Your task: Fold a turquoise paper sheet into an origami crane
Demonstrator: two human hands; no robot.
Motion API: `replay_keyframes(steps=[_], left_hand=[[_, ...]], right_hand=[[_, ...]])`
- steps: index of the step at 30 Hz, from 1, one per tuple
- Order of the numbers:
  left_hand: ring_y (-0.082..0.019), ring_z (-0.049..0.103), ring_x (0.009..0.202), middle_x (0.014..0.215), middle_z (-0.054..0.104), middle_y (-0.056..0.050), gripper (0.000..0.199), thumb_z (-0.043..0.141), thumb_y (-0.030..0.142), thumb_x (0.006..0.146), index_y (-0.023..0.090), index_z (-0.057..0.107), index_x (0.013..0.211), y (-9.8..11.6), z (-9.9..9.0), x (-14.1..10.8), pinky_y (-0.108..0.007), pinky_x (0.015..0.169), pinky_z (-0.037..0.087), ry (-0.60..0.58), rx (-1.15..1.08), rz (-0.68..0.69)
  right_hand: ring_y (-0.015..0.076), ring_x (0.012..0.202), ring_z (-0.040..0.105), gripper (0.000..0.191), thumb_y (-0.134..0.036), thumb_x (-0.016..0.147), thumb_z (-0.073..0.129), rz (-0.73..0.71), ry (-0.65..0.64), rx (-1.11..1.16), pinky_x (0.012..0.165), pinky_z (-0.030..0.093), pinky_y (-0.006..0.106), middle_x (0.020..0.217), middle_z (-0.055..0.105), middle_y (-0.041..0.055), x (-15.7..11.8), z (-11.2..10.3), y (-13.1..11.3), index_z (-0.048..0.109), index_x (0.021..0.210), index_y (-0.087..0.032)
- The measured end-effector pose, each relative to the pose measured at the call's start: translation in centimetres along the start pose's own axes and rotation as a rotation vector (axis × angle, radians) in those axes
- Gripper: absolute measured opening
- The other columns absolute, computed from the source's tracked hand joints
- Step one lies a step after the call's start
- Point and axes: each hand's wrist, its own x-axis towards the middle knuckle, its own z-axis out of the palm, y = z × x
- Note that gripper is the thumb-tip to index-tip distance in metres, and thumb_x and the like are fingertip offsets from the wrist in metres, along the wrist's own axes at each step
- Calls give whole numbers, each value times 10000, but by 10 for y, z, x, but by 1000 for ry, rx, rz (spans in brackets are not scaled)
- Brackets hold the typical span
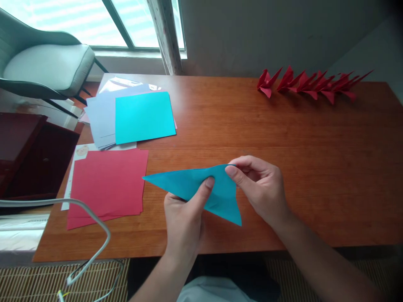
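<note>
Sheet [185, 179]: in left hand [185, 216] and right hand [264, 188]
Paper stacks [108, 182]: on table [239, 126], left of hands
Cranes [304, 84]: beyond, right of hands

Beyond a padded chair [47, 67] and wooden table [220, 121], a bright window [94, 23] and gathered curtain [164, 35] adjoin a dim wall [252, 37].

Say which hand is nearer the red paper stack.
Left. The left hand sits right of the red paper stack, gripping the folded blue paper; the right hand is farther right, at that paper's upper right corner.
</note>
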Motion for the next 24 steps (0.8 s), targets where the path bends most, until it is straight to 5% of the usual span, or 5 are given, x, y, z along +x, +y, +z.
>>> replay_keyframes(steps=[24], left_hand=[[-264,736,1084,1151,783,-34,444,897,220,712,262,763,1134,4,8,-1,-370,952,610,23,-9,-25]], right_hand=[[159,726,706,128,-344,843,784,54,-2,28,636,584,255,798,760,9,3,-2,-6,761,820,-221]])
